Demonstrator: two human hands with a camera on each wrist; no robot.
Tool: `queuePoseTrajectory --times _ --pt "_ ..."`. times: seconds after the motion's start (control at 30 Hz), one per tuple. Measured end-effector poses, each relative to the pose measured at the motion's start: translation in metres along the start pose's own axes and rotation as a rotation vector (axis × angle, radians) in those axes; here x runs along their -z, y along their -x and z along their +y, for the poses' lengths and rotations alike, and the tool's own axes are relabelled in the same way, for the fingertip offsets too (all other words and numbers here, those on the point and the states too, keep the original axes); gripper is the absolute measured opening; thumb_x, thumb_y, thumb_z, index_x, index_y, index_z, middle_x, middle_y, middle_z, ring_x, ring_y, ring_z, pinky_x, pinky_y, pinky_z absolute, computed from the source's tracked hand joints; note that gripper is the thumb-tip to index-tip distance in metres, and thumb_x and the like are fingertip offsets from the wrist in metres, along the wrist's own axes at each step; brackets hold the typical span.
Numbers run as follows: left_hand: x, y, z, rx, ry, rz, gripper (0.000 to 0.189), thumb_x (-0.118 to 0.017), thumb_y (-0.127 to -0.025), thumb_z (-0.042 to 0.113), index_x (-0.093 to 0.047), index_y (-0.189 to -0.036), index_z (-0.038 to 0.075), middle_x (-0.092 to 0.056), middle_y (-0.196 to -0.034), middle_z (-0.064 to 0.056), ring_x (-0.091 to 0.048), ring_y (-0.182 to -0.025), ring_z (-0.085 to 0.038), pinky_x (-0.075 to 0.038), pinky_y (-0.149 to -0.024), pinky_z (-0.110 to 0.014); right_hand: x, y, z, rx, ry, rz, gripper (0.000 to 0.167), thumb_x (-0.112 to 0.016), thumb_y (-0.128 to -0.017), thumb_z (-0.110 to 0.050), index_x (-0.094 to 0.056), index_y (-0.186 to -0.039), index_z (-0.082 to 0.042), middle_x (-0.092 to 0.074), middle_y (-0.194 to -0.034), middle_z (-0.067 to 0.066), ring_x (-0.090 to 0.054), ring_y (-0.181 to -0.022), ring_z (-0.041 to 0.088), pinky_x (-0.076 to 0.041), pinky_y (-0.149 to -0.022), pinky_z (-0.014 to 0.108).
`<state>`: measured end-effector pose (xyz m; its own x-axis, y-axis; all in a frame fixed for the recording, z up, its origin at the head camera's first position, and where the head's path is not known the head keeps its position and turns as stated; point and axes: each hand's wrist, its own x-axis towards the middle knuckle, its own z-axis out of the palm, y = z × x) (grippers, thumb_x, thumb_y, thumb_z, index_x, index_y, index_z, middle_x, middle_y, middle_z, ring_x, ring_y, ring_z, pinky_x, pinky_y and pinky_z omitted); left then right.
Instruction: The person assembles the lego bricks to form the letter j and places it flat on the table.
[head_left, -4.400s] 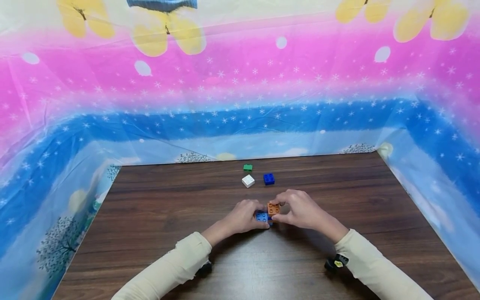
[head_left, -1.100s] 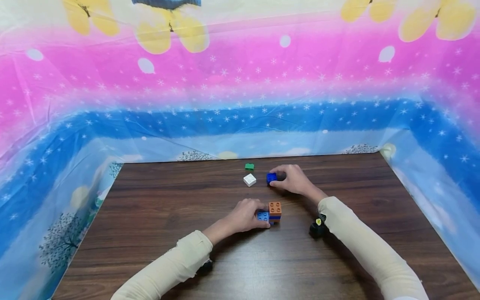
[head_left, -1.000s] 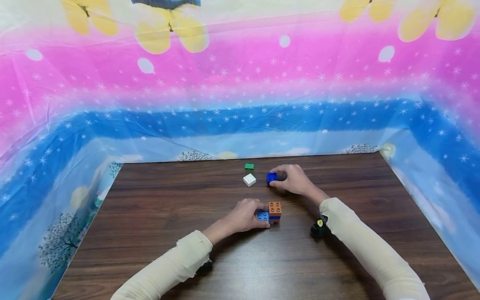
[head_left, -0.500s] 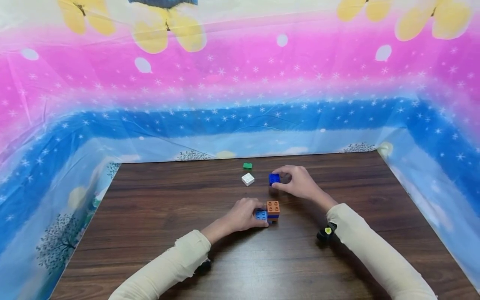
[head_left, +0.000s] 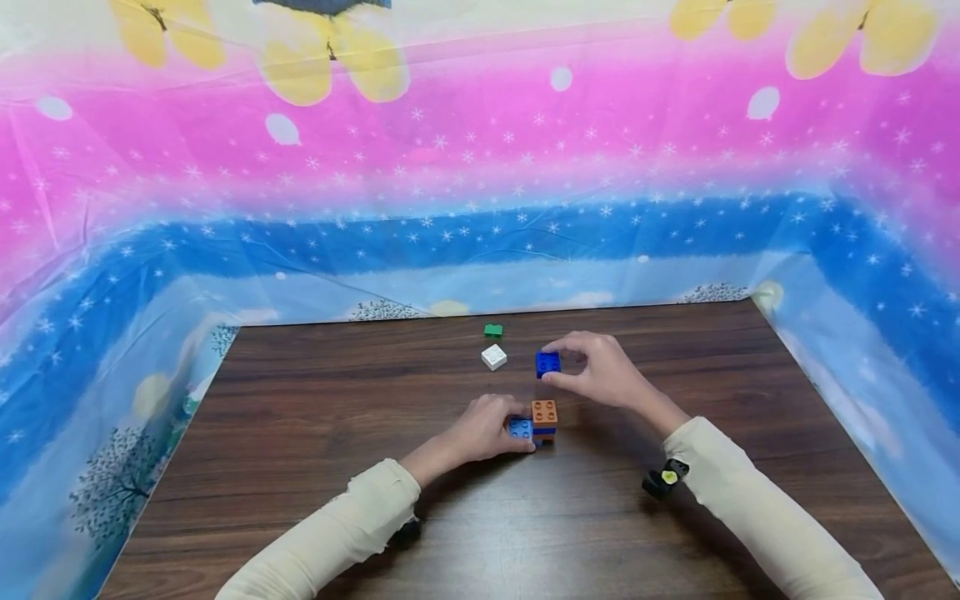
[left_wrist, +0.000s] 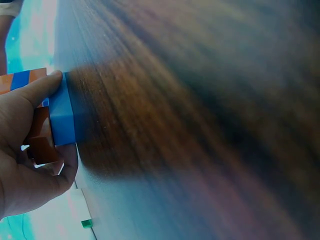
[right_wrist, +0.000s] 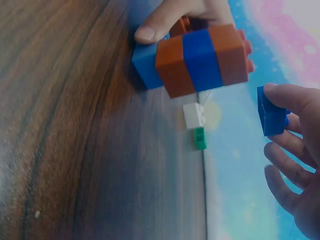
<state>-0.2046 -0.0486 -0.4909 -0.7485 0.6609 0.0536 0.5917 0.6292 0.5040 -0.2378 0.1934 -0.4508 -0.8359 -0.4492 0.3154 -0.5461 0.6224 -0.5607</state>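
My left hand (head_left: 483,429) grips a joined stack of toy building bricks by its light blue brick (head_left: 521,428) on the table. On the right side of that stack an orange brick (head_left: 544,411) is uppermost, with a dark blue brick (right_wrist: 202,59) and another orange brick (right_wrist: 175,67) beneath it. Another orange piece (left_wrist: 42,135) shows between the left fingers. My right hand (head_left: 607,372) pinches a loose dark blue brick (head_left: 547,364) between thumb and fingers, raised off the table behind the stack. Its studs face up.
A white brick (head_left: 493,357) lies on the wooden table (head_left: 337,375) left of the raised brick. Behind it, near the back edge, is a small green brick (head_left: 492,331). A printed cloth (head_left: 480,167) hangs around the table's back and sides.
After releasing the orange brick on the stack, my right hand reached back, grasped the loose dark blue brick and lifted it. The left hand has kept its hold on the stack.
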Motion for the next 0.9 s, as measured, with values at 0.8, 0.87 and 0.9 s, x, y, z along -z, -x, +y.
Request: queuePoseTrajectory --times 0.8,0.87,0.9 --pt "0.001 0.001 0.001 0.006 0.006 0.0 0.039 -0.085 -0.085 0.033 -0.076 -0.115 0.01 -0.074 -0.102 -0.002 -0.067 -0.087 -0.01 -0.051 -0.071 -0.023 -0.002 0.029 -0.033 0.093 0.003 -0.024 0.039 -0.083 -0.087 -0.034 -0.075 -0.121 -0.015 -0.073 -0.11 -0.001 -0.068 -0.099 0.024 -0.057 -0.078 0.046" --pt "0.0 0.001 0.002 0.008 0.004 -0.001 0.04 -0.085 -0.085 0.033 -0.076 -0.116 0.009 -0.074 -0.102 -0.002 -0.067 -0.087 -0.011 -0.051 -0.071 -0.023 -0.004 0.031 -0.033 0.092 0.002 -0.026 0.039 -0.083 -0.087 -0.034 -0.075 -0.12 -0.015 -0.073 -0.11 -0.001 -0.068 -0.098 0.025 -0.057 -0.078 0.047" --pt "0.001 0.001 0.001 0.008 0.003 -0.001 0.04 -0.085 -0.085 0.033 -0.076 -0.116 0.009 -0.074 -0.102 -0.002 -0.067 -0.087 -0.011 -0.051 -0.072 -0.023 -0.005 0.032 -0.033 0.092 0.003 -0.027 0.039 -0.083 -0.087 -0.035 -0.076 -0.12 -0.016 -0.073 -0.11 -0.002 -0.068 -0.098 0.024 -0.057 -0.078 0.046"
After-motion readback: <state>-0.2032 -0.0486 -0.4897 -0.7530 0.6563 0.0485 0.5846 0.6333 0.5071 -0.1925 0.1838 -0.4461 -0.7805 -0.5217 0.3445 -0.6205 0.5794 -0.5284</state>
